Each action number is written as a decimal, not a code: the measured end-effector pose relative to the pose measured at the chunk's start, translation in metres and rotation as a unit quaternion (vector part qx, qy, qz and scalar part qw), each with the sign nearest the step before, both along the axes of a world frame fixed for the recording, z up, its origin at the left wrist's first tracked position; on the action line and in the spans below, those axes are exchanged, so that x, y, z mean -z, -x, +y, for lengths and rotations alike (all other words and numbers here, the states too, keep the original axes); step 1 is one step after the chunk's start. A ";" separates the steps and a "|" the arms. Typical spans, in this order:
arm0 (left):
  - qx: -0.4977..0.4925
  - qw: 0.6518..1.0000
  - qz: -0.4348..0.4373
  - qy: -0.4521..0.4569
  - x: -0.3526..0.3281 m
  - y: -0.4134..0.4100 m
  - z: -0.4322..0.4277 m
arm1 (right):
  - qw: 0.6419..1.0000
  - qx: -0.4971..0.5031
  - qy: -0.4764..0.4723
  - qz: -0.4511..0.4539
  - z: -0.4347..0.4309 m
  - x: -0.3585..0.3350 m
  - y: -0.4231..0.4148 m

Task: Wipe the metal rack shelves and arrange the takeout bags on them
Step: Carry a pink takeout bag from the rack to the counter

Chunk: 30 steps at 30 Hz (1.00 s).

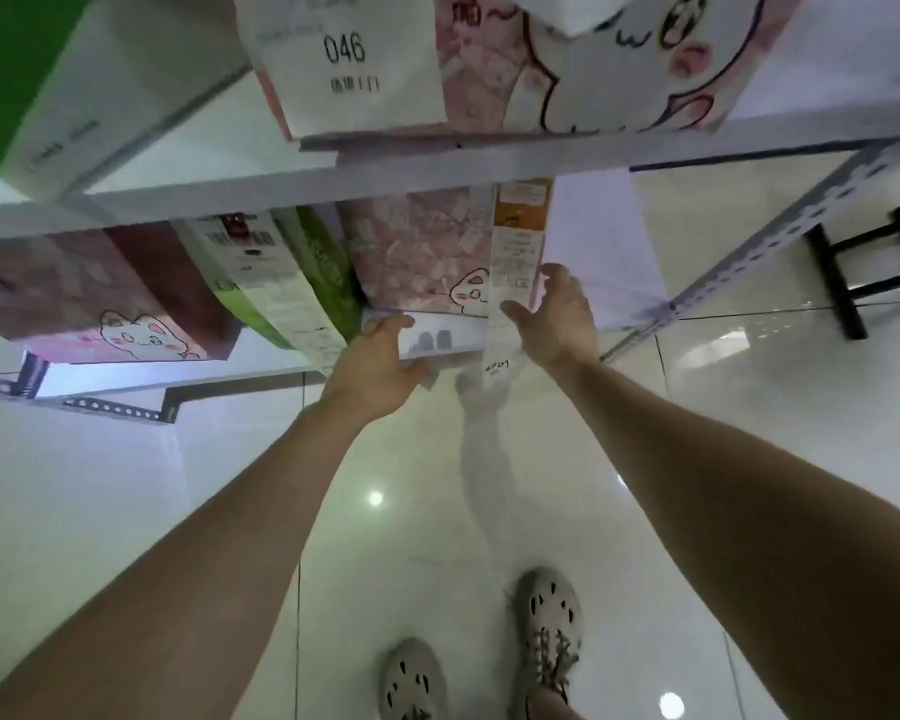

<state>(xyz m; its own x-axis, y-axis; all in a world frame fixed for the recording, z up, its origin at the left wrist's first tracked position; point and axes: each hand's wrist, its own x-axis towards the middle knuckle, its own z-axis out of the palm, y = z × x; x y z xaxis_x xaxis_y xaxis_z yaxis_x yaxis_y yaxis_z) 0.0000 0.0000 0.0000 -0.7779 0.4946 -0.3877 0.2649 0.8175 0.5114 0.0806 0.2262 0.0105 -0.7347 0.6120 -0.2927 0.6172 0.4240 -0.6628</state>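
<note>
A pink takeout bag [422,252] with a cartoon cat and a long receipt stands on the lower shelf [453,335] of the white metal rack. My left hand [375,366] rests at the shelf's front edge below the bag's left corner, fingers relaxed. My right hand [557,314] is open beside the bag's right side, fingers spread near the receipt. Whether either hand touches the bag is unclear. A green bag [313,272] and another pink cat bag [100,298] stand to the left. On the upper shelf [489,153] sits a large pink bag [489,59] with a slip marked 046.
The rack's perforated upright [780,236] slants down at the right. A black stool frame [853,272] stands on the glossy white tile floor [749,407] beyond it. My feet in grey perforated clogs [546,626] are below. A green wall [11,54] is at the upper left.
</note>
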 end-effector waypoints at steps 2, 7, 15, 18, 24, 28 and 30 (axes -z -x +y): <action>-0.014 1.000 0.014 -0.003 0.010 0.008 0.004 | 1.000 0.014 0.002 0.024 0.009 0.011 0.017; -0.012 0.999 0.028 0.034 0.025 0.003 -0.001 | 0.997 0.050 0.039 0.050 0.021 0.024 0.021; -0.148 0.986 -0.051 -0.052 0.027 -0.005 0.000 | 0.996 0.041 0.053 0.051 0.013 0.028 -0.039; -0.164 0.979 -0.077 -0.090 0.017 -0.015 -0.003 | 0.997 0.044 0.057 0.035 0.007 0.020 -0.062; -0.115 0.981 -0.107 -0.114 -0.031 -0.060 -0.036 | 0.990 0.099 0.103 0.019 -0.024 -0.026 -0.130; -0.097 0.980 -0.135 -0.108 -0.080 -0.094 -0.054 | 0.986 0.102 0.129 -0.005 -0.057 -0.075 -0.181; -0.081 0.980 -0.143 -0.111 -0.106 -0.113 -0.059 | 0.983 0.122 0.136 -0.011 -0.068 -0.101 -0.207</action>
<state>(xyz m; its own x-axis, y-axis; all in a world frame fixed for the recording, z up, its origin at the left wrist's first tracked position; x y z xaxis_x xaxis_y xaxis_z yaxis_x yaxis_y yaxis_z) 0.1127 -0.0593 0.1064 -0.7281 0.4709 -0.4981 -0.0391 0.6969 0.7161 0.2876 0.1579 0.1117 -0.5671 0.6666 -0.4838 0.6935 0.0696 -0.7171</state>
